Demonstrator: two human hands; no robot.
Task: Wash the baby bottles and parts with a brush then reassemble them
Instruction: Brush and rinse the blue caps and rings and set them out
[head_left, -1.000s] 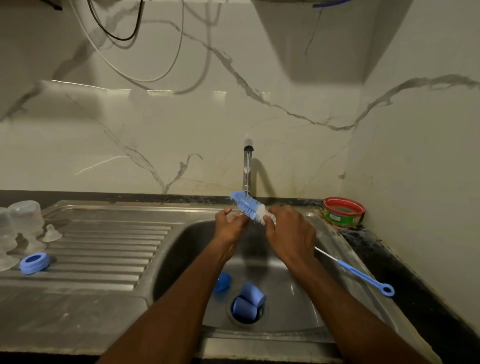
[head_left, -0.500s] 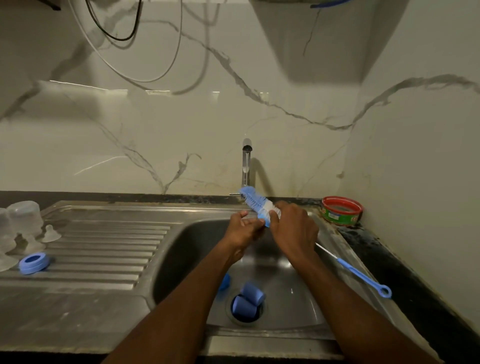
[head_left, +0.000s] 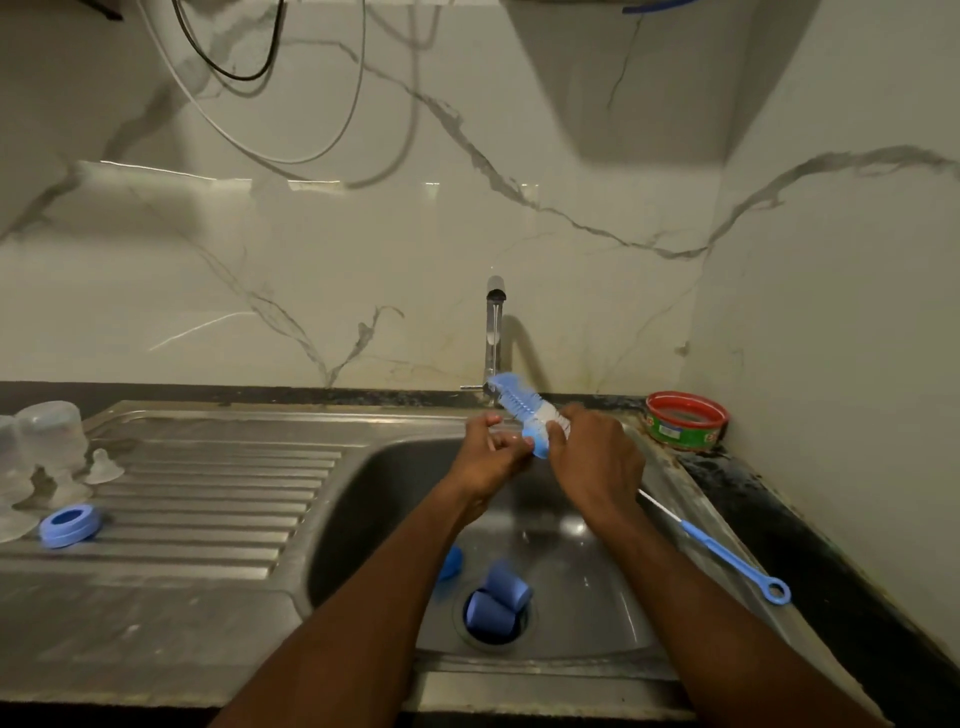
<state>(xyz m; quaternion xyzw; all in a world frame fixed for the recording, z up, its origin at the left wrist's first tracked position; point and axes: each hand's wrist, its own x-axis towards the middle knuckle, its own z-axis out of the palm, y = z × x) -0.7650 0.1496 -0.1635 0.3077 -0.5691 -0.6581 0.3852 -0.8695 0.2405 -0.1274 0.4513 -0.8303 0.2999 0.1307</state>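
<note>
Over the stainless steel sink basin (head_left: 395, 499), just in front of the chrome tap (head_left: 493, 332), I've got the long blue-and-white bottle brush (head_left: 519, 410) in my right hand (head_left: 597, 462). That hand is wrapped round the wire stem right below the bristles, while the blue plastic handle (head_left: 727, 556) with its ring end trails out behind my wrist, towards the right side of the basin. My left hand (head_left: 491, 457) has its fingers curled in against the lower bristles, pinching something small there. I can't tell what, it's hidden and blurred.

What could go wrong? Everything here is wet and slick, I reckon. If that small piece slips from my pinch, it drops straight into the basin, towards the drain (head_left: 493, 618), where two blue cylindrical plastic caps (head_left: 498, 597) already sit across the opening. A blue round part (head_left: 449, 564) lies just left of them. The bristles look springy, so a hard scrub could flick spray over the rim, and the long handle could catch the basin wall.

Left of the basin, on the ridged steel drainboard (head_left: 208, 493), stand the clear, cloudy plastic bottles (head_left: 47, 431) upturned, a soft translucent teat (head_left: 104, 467) and a blue plastic screw ring (head_left: 70, 525). Light pieces, easy to knock. Right of the tap sits a red-rimmed round tin (head_left: 685, 421) on the dark counter.
</note>
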